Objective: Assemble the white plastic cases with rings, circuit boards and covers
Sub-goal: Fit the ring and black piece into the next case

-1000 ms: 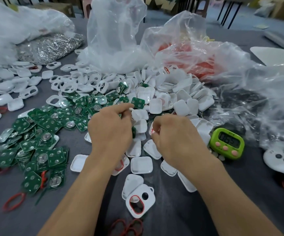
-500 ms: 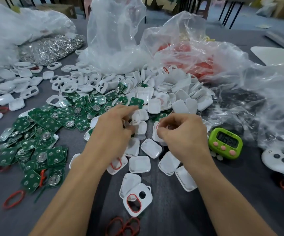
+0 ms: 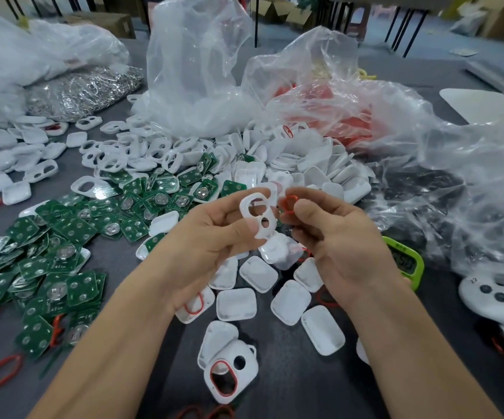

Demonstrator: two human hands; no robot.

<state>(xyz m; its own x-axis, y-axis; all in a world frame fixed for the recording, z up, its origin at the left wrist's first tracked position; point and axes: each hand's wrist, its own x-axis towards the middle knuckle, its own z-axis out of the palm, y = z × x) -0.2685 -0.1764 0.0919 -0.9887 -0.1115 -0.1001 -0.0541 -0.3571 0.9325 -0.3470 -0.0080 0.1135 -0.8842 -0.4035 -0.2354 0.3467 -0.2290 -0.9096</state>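
Both hands are lifted off the pile and nearly meet. The left hand (image 3: 211,240) curls thumb and fingers round a white case front (image 3: 258,214) with one oval and one round opening, held upright. The right hand (image 3: 341,243) pinches a small red ring (image 3: 289,204) between thumb and forefinger, just beside the case's upper edge and not yet seated. A second ago both hands were down among the loose parts, rummaging. Each has now come up with its piece, so the picking looks done, and fitting the ring into the oval opening is probably the step in hand. Under the wrists lie shallow white covers (image 3: 235,303) and a ringed front (image 3: 229,376) that already carries its red ring. Green circuit boards (image 3: 63,237) spread to the left, and a green timer (image 3: 407,261) sits half hidden behind the right hand. Everything rests on a dark grey table (image 3: 290,385), crowded at the back with clear plastic bags (image 3: 193,71). Boxes and furniture legs stand beyond.
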